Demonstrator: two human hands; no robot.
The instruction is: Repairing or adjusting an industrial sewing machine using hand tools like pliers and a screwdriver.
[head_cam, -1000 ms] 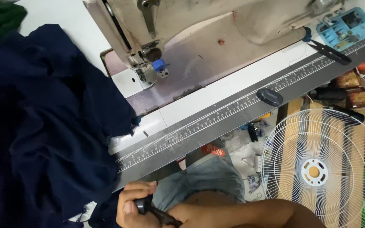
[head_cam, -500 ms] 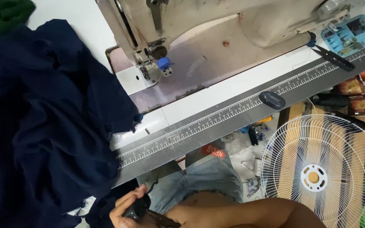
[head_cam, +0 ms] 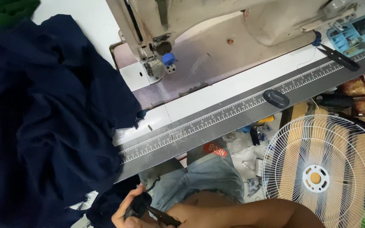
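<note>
A large heap of navy fabric (head_cam: 51, 118) covers the left of the white sewing table and hangs over its front edge. Below that edge, at the bottom of the view, my left hand (head_cam: 125, 211) pinches a small dark fold of this fabric. My right hand (head_cam: 191, 216) comes in from the right along my bare forearm. It grips small black thread snips (head_cam: 163, 218), whose tips point at the fold in my left fingers. Both hands are over my lap, in light blue jeans (head_cam: 203, 177).
A beige sewing machine (head_cam: 216, 25) stands at the back, its needle and presser foot (head_cam: 159, 63) next to the fabric. A grey ruler strip (head_cam: 233, 114) lines the table front, with a black oval piece (head_cam: 275, 98) on it. Black snips (head_cam: 339, 57), a blue tray (head_cam: 353, 33), a white fan (head_cam: 322, 169) and green cloth (head_cam: 1, 12) lie around.
The view has shifted a little, sliding the table and machine rightward. My hands stay at the bottom edge, now lower in view, still working the dark fold with the snips.
</note>
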